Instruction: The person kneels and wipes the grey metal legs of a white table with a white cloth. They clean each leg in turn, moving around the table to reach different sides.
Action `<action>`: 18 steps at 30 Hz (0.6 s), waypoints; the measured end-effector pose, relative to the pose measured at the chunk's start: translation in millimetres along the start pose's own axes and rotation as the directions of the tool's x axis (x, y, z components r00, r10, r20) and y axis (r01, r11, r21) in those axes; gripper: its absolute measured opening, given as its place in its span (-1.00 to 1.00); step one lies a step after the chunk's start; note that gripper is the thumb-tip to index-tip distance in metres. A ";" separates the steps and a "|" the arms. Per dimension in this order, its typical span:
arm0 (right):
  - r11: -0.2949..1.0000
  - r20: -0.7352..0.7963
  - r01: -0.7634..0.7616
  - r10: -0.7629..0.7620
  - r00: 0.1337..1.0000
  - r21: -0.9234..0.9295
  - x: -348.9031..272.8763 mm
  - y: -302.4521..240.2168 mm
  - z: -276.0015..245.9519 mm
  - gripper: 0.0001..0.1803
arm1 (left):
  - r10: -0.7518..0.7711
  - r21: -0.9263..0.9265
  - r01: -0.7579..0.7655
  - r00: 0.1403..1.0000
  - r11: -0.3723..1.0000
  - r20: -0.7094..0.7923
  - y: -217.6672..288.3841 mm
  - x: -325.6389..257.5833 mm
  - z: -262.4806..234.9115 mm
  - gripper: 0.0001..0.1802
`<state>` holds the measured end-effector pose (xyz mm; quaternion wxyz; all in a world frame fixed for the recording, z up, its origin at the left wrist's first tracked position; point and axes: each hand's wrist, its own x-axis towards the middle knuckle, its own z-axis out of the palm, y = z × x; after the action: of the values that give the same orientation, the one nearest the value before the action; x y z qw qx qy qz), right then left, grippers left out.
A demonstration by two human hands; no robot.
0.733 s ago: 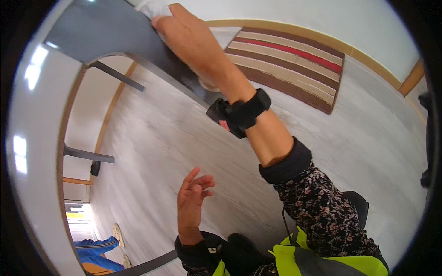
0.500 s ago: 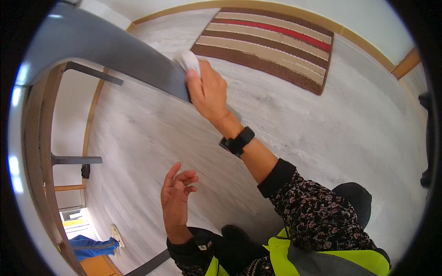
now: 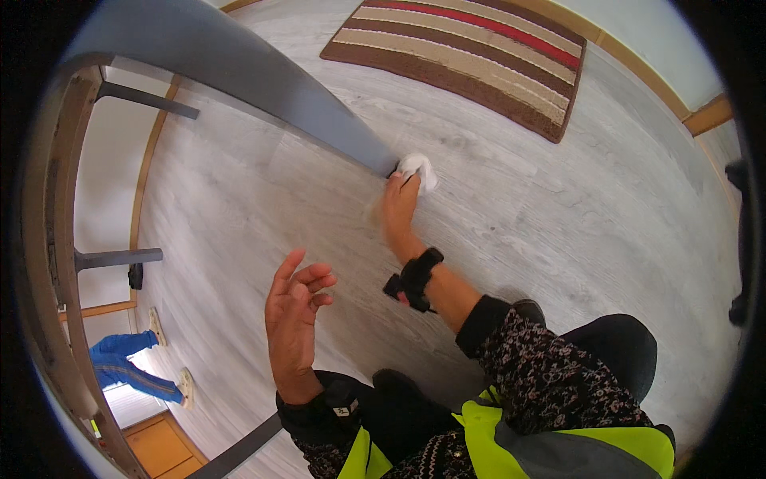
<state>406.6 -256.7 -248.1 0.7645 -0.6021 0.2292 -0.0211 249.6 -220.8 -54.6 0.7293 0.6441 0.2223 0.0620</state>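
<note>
A grey table leg (image 3: 311,104) slants down from the upper left to the floor. At its foot, my right hand (image 3: 400,199) grips a crumpled white cloth (image 3: 420,172); the cloth sits right beside the end of the leg. A black band is strapped round that wrist. My left hand (image 3: 294,319) hovers over the floor with its fingers apart and slightly curled, and nothing is in it.
A brown, beige and red striped rug (image 3: 471,56) lies along the far wall. The table's underside frame (image 3: 68,239) runs down the left, with another grey leg (image 3: 120,258). Beyond it, a person's blue trousers (image 3: 128,363) and light shoes show. Pale wood-look flooring (image 3: 606,231) spreads right.
My right hand has slid down the table leg with the cloth, from partway along it to its foot. My left hand has shifted slightly up and left. The other person's legs have moved apart.
</note>
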 end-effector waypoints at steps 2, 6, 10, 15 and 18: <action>0.999 -0.093 0.036 -0.035 0.995 0.014 -23.2 -14.6 15.8 -0.76 | 0.007 0.004 -0.007 1.000 1.000 -0.004 0.7 -0.6 0.2 -0.39; 0.993 -0.009 0.106 -0.105 0.994 0.053 -50.4 -68.7 12.1 -0.77 | 0.025 0.008 -0.025 1.000 1.000 0.006 4.8 -5.1 -1.0 -0.36; 0.913 0.533 -0.170 -0.058 0.844 0.370 -61.4 -123.1 -20.6 -0.67 | 0.024 0.015 -0.023 0.997 1.000 -0.074 5.8 -8.2 -3.3 -0.46; 0.770 0.902 -0.505 -0.212 0.375 0.391 -75.4 -156.5 -33.4 -0.56 | 0.139 0.099 -0.116 0.948 0.988 -0.286 5.0 -8.0 -8.8 -0.47; 0.885 0.955 -0.385 -0.181 0.234 0.262 -88.2 -158.5 -38.1 -0.52 | 0.226 0.016 -0.228 0.950 0.974 -0.216 -1.9 -14.8 -6.3 -0.48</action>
<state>352.1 -307.6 -78.5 0.8552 -0.2737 -0.2619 0.3537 233.4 -221.0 -53.2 0.6919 0.6513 0.2245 0.2161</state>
